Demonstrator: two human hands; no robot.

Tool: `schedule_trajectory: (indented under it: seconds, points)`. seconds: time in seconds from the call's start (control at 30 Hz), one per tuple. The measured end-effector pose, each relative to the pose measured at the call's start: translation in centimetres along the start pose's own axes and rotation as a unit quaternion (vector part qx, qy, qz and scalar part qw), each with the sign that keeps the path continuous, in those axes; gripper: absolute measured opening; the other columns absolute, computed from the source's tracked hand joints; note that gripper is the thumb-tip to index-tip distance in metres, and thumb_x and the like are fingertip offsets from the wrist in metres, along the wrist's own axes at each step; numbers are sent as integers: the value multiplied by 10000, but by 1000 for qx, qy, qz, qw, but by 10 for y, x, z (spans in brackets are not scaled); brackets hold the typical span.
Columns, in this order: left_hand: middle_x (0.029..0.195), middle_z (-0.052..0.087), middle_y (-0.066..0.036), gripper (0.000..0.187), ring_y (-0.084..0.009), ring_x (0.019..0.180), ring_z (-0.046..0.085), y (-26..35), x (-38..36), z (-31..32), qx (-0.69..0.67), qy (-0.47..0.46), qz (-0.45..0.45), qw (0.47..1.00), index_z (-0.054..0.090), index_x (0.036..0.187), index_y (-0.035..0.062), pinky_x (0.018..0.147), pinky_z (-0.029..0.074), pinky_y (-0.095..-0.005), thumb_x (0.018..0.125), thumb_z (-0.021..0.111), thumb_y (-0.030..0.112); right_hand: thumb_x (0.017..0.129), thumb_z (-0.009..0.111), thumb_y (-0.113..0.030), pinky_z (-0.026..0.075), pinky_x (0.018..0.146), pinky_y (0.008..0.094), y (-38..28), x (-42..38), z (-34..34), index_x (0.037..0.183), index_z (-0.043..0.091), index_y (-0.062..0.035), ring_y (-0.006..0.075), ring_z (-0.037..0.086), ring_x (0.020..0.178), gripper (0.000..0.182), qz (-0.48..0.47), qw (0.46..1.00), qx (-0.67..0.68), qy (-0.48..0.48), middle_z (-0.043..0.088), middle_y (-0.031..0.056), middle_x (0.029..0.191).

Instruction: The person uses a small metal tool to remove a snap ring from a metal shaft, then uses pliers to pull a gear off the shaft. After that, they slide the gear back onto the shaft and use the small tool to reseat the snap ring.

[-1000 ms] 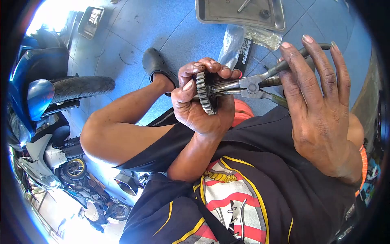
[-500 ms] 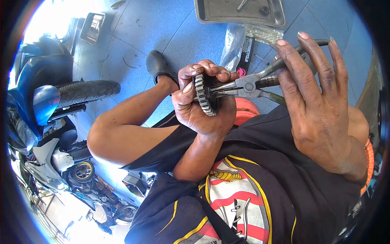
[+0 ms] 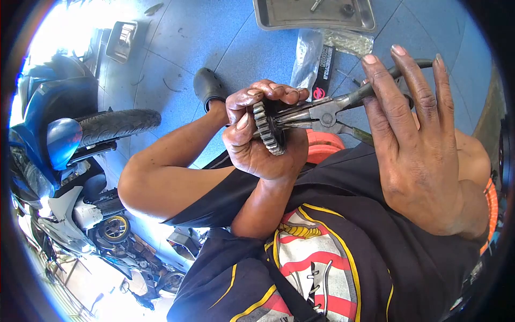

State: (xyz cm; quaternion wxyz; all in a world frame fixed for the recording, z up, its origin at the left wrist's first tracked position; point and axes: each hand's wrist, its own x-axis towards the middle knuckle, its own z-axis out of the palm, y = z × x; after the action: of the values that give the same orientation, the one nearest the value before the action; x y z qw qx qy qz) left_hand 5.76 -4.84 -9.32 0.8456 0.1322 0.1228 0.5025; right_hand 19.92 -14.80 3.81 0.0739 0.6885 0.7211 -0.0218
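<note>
Here's the left hand (image 3: 268, 155), curled around the gear (image 3: 268, 127), thumb pressed to the toothed edge and fingers bent over the far side, a firm pinch on the rim. The gear sits upright on its edge at the middle of the view, over the person's lap, teeth facing left. In from the right come the pliers (image 3: 325, 117), slim jaws reaching to the gear's dark hub; whether the tips touch it, I cannot tell.

Over on the right, the right hand (image 3: 418, 155) lies back up across the plier handles, fingers fanned apart, tips past the dark upper handle. The thumb and palm are hidden, so how tightly it grips, I cannot tell. The lower handle slants away to the near side, its end out of sight beneath that hand.

Beyond the hands, on the blue floor (image 3: 236, 48), lie a clear bag (image 3: 307, 53) and a black card (image 3: 323, 72), just near side of the large tray (image 3: 316, 24). A smaller tray (image 3: 110, 49) is far left, a dark clog (image 3: 206, 86) is on the person's foot, and the tyre (image 3: 120, 126) juts in from the left.
</note>
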Motion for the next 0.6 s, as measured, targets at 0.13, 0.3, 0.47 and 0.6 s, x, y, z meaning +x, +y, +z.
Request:
schedule_trajectory:
  seconds: [0.13,0.3,0.47,0.6]
  points:
    - [981,595,-160,284,-295,907,569,0,0,-1,7,-16,3,1000,612,1023,58,854,439,-492,802,541,220,800,593,-22,284,1079,686,4,-2,7,983,631,158,461,407,1322,260,-16,1000,-9,21,454,239,1396]
    - [988,600,-164,277,-296,933,560,0,1,-6,-2,-30,-1,1000,618,1011,58,863,430,-486,795,541,214,763,612,-61,275,1077,704,7,2,14,974,637,149,461,413,1316,299,-29,998,17,55,468,249,1334]
    - [985,607,-166,263,-284,927,555,-1,1,0,17,-22,7,1000,633,1004,66,887,427,-495,791,533,182,746,620,-93,289,1076,697,21,2,30,955,646,126,446,447,1280,304,-46,995,11,86,488,253,1271]
    - [976,598,-162,264,-291,931,556,-3,4,-2,47,-8,31,998,639,986,52,905,425,-489,776,529,168,728,626,-107,326,1072,647,19,3,38,926,657,99,407,491,1217,287,-97,986,-84,105,519,240,1219]
